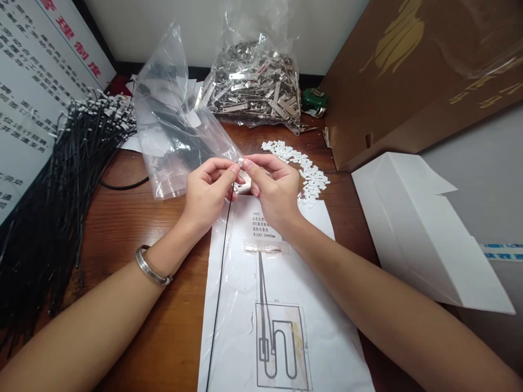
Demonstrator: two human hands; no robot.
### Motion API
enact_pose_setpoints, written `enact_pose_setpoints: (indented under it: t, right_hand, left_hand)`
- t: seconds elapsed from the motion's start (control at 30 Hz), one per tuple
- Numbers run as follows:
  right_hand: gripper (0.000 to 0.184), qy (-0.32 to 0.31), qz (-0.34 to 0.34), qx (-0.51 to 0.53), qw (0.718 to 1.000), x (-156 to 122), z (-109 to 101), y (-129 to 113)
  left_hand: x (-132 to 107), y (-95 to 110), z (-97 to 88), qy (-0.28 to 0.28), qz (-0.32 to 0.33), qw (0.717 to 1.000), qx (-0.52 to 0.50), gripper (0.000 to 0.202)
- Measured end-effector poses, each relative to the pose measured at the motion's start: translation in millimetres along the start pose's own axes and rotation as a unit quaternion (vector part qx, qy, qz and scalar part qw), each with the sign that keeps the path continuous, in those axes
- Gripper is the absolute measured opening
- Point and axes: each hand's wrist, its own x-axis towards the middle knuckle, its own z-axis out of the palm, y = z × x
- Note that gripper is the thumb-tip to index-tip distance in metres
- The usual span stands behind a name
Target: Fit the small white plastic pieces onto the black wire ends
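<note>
You have a silver bracelet (147, 270) around your left wrist. It is a hard, shiny band with a curved shape, grey in some spots and bright in others. Your left hand (210, 185) and right hand (275, 188) are bare, and your forearms are bare as far as they show.

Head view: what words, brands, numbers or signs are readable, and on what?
Paper: "206DC"
Paper: "出线长度", then right hand covers
Paper: "NTC靠线", then covered
Paper: "保险丝靠线"
Paper: "布206T 60*80mm"
Sign: red "理制度"
Sign's small lines, box print, blue print: unclear
Drawing: numbers too small
</note>
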Motion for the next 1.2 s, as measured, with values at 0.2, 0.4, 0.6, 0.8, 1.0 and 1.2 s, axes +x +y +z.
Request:
enact_pose_setpoints:
  t: [0.2, 0.4, 0.6, 0.8, 1.0, 1.2]
  right_hand:
    - [0.027, 0.004, -0.018, 0.003, 1.000, 0.3, -0.3, 0.5]
    - [0.022, -0.003, -0.015, -0.001, 1.000, 0.0, 0.0, -1.0]
    - [0.025, 0.020, 0.009, 0.017, 1.000, -0.3, 0.6, -0.3]
    - [0.028, 0.013, 0.016, 0.032, 0.999, 0.0, 1.3, -1.9]
    - [0.030, 0.012, 0.022, 0.014, 1.000, -0.2, 1.1, -2.0]
    - [0.029, 0.013, 0.026, 0.016, 0.999, -1.1, 1.2, -3.1]
  left_hand:
    - [1.1, -1.0, -0.9, -0.001, 0.005, 1.000, -0.015, 0.013]
    - [1.5, 2.1, 1.0, 0.011, -0.011, 1.000, -0.010, 0.008]
    - [0.8, 3.1, 1.4, 0.009, -0.011, 1.000, -0.005, 0.008]
    - [0.9, -0.2, 0.0, 0.002, 0.004, 1.000, -0.009, 0.007]
    - [0.5, 1.6, 0.2, 0.004, 0.004, 1.000, -0.004, 0.010]
    - [0.4, 3.4, 1.8, 0.015, 0.000, 1.000, 0.007, 0.010]
